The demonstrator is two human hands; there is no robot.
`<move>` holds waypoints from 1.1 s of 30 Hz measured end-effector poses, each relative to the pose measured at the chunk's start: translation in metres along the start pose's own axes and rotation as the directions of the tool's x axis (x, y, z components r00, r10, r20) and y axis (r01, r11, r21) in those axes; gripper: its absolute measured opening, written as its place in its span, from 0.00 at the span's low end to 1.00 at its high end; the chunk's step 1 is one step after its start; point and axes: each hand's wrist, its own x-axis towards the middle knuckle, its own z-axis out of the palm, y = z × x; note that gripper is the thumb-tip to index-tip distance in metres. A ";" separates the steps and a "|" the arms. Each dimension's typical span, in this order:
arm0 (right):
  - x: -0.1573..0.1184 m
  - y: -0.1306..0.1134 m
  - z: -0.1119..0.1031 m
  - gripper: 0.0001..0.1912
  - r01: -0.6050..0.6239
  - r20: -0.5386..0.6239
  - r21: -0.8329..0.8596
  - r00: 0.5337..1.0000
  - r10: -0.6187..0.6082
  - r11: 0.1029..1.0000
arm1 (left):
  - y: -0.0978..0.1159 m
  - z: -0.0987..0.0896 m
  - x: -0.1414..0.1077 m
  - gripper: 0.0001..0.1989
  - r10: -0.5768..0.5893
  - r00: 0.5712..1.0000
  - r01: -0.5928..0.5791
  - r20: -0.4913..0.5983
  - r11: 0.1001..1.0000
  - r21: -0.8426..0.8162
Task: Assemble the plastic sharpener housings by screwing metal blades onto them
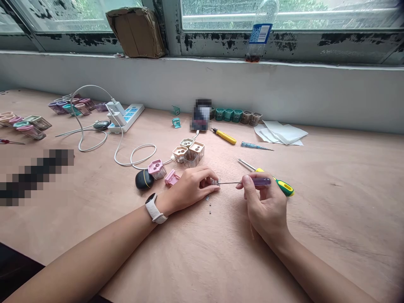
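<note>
My right hand (267, 204) grips a screwdriver (261, 181) with a purple handle, its thin shaft pointing left. The shaft's tip meets a small clear and metallic piece (215, 182) pinched in my left hand (195, 185); fingers hide most of that piece. Just below lie two tiny screws (210, 204) and a small flat sliver (207, 198). By my left wrist rest a pink part (172, 177), a pink-topped two-hole pencil sharpener (157, 169) and a black rounded case (144, 179). Several cream-topped sharpeners (196, 149) with clear bodies stand behind my left hand.
A yellow-green screwdriver (284, 187) lies partly behind my right hand. Farther back are a yellow cutter (224, 136), a blue tester screwdriver (256, 146), white papers (280, 132) and green containers (228, 114). A power strip (131, 118), looping white cable (118, 155) and more sharpeners (33, 131) occupy the left.
</note>
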 end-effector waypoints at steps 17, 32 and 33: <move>0.000 0.001 0.000 0.06 0.092 0.032 0.011 0.995 -0.092 0.996 | 0.004 0.000 0.000 0.04 -0.009 1.000 0.009 0.019 1.000 -0.006; -0.001 -0.003 0.000 0.02 0.164 0.067 0.003 0.984 -0.164 0.986 | -0.002 0.002 -0.001 0.05 0.007 1.000 -0.008 -0.021 0.997 -0.073; -0.001 -0.003 0.001 0.02 0.160 0.064 0.008 0.985 -0.160 0.987 | -0.002 0.002 -0.001 0.05 0.007 1.000 -0.008 -0.020 0.997 -0.074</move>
